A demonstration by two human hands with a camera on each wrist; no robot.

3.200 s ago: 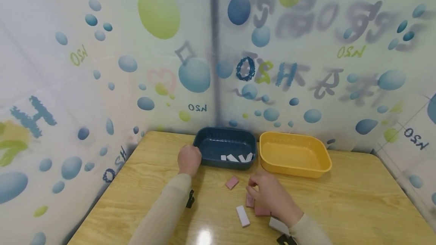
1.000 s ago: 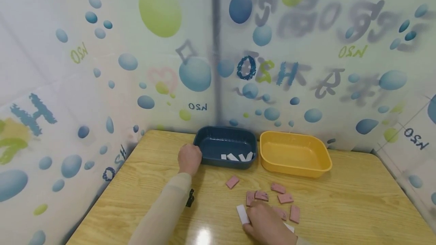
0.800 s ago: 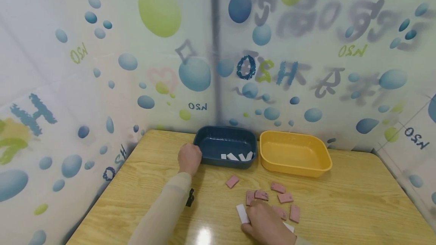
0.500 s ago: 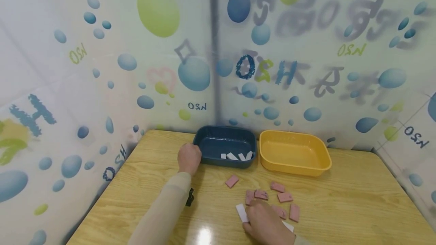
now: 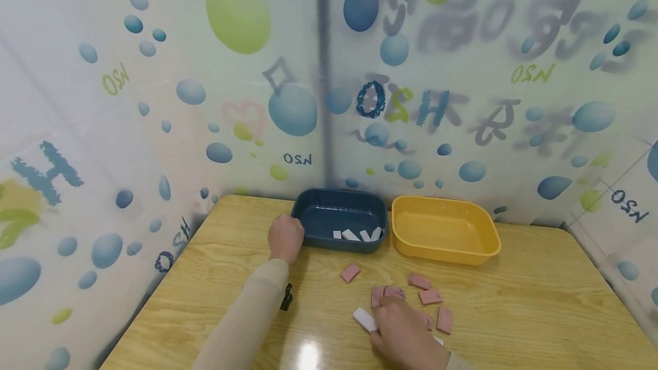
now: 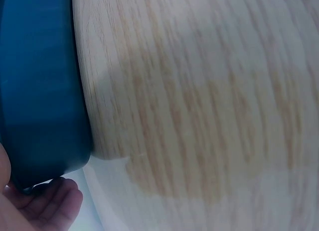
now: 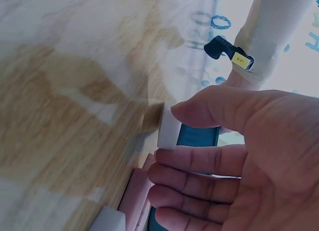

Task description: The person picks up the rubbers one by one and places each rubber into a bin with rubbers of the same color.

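In the head view my left hand grips the left end of a dark blue tray; in the left wrist view its fingers curl behind the tray's corner. My right hand is low over the table, thumb and index finger pinching a white rectangular block by its ends. The right wrist view shows this block between thumb and index fingertip, the other fingers loosely bent. Under and past that hand lie several pink rectangular blocks. Part of another white block shows beside the hand.
Several white pieces lie in the blue tray. To its right stands a yellow tray. One pink block lies apart, in front of the blue tray. A patterned wall backs the wooden table.
My right hand has come from the pink blocks nearer the front and taken hold of the white block, which has turned slightly, its far end swinging left. The left hand keeps its place.
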